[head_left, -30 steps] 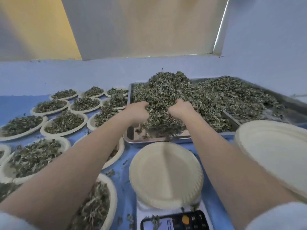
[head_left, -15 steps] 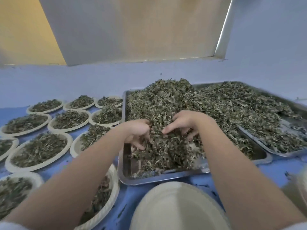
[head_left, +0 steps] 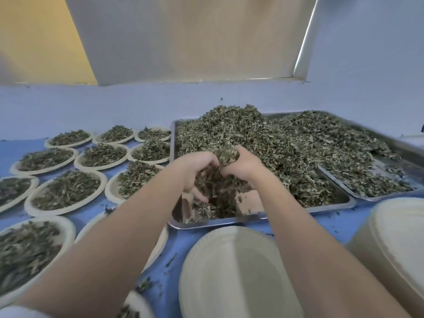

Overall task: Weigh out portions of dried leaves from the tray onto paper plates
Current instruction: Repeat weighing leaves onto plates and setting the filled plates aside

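Many filled paper plates are sitting to the left of the steel tray, each already carrying a portion of dried leaves, so by my judgement the task is well underway, though the tray is still holding a large heap of dried leaves and much is left to weigh. Just in front of the tray, an empty paper plate is waiting for the next portion; I cannot tell what it is resting on. To the right of the tray's near edge, a stack of unused plates is standing on the blue counter. Over the near left corner of the tray, the left hand and the right hand are cupping together, fingers curled in a narrow grip around one shared clump of leaves, which is hanging between the palms just above the tray floor.
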Demonstrator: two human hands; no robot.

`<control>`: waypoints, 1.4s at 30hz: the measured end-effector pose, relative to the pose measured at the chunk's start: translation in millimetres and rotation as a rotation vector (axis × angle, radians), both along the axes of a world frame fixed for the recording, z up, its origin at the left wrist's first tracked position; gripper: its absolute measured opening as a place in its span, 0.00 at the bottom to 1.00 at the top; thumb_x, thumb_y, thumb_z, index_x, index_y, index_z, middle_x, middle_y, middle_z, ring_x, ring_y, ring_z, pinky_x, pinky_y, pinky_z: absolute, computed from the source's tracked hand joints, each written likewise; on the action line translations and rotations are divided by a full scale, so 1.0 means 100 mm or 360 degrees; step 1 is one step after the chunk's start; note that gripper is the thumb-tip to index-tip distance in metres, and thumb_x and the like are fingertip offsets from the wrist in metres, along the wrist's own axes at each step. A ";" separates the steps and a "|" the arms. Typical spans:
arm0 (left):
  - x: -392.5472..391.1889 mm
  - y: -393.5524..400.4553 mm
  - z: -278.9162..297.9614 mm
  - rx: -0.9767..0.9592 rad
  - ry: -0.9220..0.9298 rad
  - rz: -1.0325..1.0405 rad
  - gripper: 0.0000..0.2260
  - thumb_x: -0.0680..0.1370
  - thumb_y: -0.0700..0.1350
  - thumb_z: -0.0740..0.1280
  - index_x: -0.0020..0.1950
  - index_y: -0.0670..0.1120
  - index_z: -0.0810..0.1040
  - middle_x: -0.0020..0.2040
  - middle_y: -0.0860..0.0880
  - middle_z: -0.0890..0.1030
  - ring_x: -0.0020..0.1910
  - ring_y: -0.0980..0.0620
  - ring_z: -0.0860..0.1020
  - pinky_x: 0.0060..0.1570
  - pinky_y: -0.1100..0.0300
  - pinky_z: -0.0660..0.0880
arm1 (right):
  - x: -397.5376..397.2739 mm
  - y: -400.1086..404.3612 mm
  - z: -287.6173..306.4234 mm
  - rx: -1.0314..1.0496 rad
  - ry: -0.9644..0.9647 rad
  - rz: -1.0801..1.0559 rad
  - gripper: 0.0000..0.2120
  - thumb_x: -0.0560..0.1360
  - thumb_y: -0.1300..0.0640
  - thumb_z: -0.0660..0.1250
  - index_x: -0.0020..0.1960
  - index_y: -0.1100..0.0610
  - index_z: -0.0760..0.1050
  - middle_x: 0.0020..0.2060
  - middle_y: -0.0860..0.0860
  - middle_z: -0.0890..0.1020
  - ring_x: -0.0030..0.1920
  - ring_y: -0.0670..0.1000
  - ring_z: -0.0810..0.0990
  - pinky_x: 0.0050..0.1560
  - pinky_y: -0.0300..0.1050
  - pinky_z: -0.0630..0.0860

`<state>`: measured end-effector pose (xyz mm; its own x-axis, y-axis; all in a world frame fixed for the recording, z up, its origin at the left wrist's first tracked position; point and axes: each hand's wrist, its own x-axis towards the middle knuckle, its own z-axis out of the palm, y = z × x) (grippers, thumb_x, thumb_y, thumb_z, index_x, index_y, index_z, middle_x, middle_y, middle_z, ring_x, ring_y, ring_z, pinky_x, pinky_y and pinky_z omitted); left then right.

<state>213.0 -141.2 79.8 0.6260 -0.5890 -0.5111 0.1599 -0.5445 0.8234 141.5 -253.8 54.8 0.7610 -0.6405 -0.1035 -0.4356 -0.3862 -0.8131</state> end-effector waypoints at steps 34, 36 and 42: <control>-1.58 1.32 -0.16 -0.0335 -0.1075 -0.0110 0.18 0.81 0.54 0.56 0.71 0.58 0.68 0.72 0.56 0.68 0.69 0.52 0.67 0.69 0.50 0.64 | -1.86 1.11 0.29 -0.0682 0.0224 0.0628 0.38 0.70 0.27 0.48 0.76 0.43 0.56 0.73 0.43 0.64 0.71 0.48 0.65 0.62 0.42 0.60; -1.61 1.32 -0.27 -0.0443 -0.1092 0.0044 0.17 0.81 0.55 0.56 0.70 0.60 0.70 0.71 0.58 0.69 0.69 0.54 0.66 0.69 0.52 0.62 | -1.86 1.08 0.20 -0.0721 0.0130 0.0584 0.34 0.74 0.30 0.45 0.75 0.43 0.58 0.73 0.43 0.64 0.72 0.48 0.63 0.67 0.45 0.59; -1.71 1.30 -0.55 -0.0720 -0.1197 0.0231 0.14 0.80 0.57 0.57 0.65 0.66 0.71 0.72 0.59 0.66 0.72 0.60 0.61 0.66 0.59 0.56 | -1.87 1.11 -0.05 -0.0401 -0.0344 0.0366 0.28 0.77 0.33 0.44 0.74 0.41 0.59 0.72 0.38 0.64 0.66 0.36 0.60 0.61 0.38 0.53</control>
